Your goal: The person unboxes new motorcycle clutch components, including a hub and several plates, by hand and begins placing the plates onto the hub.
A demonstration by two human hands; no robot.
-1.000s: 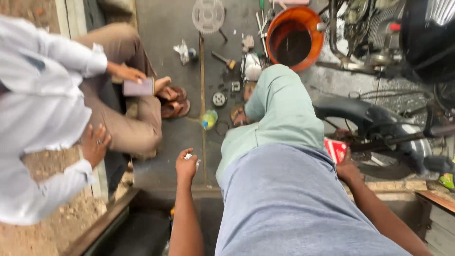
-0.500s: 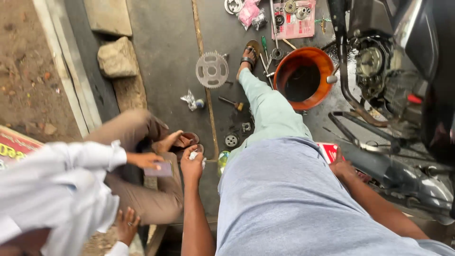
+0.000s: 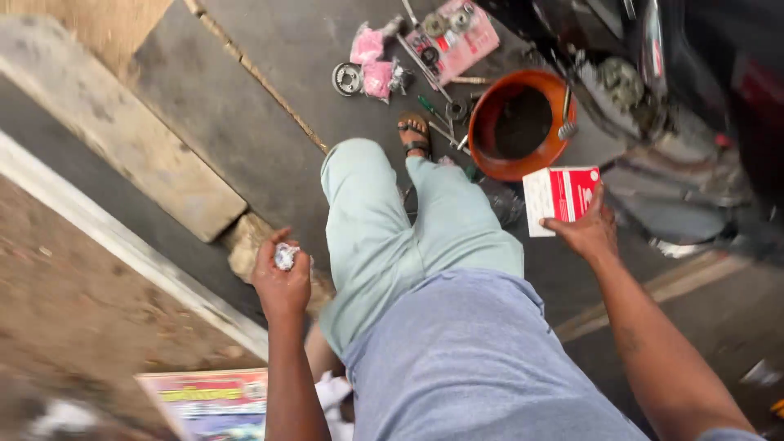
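Note:
My left hand point(image 3: 280, 279) is closed around a small crumpled silvery-white wad point(image 3: 286, 256), held out to the left of my pale green trouser leg point(image 3: 371, 237). My right hand point(image 3: 586, 230) grips a red and white cardboard box point(image 3: 561, 197) from below, held just right of my knee and near an orange bowl point(image 3: 490, 135). My sandalled foot point(image 3: 413, 133) rests on the dark pavement ahead.
Tools, round metal parts, pink wrappers and a pink sheet point(image 3: 457, 37) lie on the ground beyond the bowl. A motorcycle point(image 3: 670, 90) stands at the right. A concrete kerb point(image 3: 122, 135) and a stone point(image 3: 249, 245) lie left. A printed poster point(image 3: 208, 396) shows at bottom left.
The view has swung left and tilted; the seated person in white has dropped out of sight. My right hand has lifted the red and white box higher. My left hand still holds the wad.

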